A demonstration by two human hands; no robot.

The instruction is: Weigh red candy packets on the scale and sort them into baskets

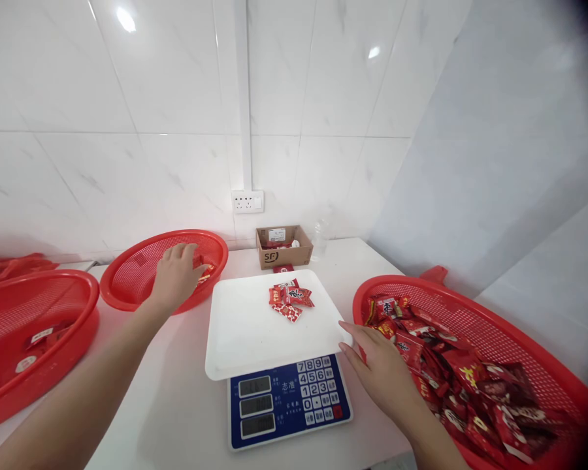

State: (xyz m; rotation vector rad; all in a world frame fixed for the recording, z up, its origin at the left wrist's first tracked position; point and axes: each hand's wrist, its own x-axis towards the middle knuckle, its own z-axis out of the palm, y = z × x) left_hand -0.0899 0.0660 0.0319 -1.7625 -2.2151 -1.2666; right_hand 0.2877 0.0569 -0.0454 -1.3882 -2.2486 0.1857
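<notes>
My left hand is over the red mesh basket at the back left, fingers curved and thumb apart, with nothing visible in it. Small red packets lie in that basket beside the thumb. My right hand is at the right edge of a white tray, thumb and fingers spread, fingertips touching or very near its rim. A patch of red shows between thumb and fingers; I cannot tell what it is. Several red snack packets lie on the tray, which sits on a blue-panelled digital scale.
To the right, a large red basket holds many red packets. Another red basket at the left contains a few packets. Behind the tray stand a small cardboard box and a clear plastic object, against a tiled wall.
</notes>
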